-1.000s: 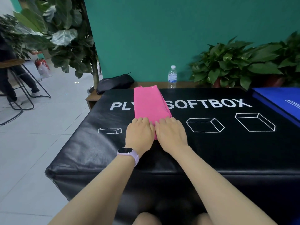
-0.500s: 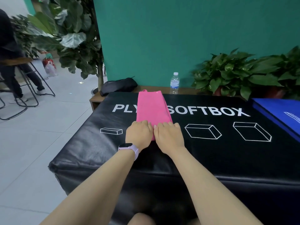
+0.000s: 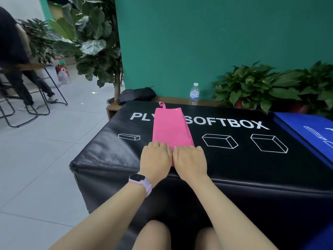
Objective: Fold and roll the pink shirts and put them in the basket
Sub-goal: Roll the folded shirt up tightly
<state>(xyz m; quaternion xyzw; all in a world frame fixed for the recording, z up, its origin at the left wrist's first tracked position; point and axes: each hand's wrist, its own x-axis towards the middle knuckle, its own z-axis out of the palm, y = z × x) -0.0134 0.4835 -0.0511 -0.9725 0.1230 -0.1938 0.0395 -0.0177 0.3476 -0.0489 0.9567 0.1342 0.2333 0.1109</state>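
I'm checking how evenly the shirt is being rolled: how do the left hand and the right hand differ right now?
The left hand has a pink watch on its wrist; the right hand has a bare wrist. The left hand covers the left part of the near end of the pink shirt; the right hand covers the right. Both lie knuckles up, side by side, fingers curled over it.

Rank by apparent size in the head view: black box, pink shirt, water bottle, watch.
1. black box
2. pink shirt
3. and 4. water bottle and watch look alike; the watch is much nearer the camera, so no ranking.
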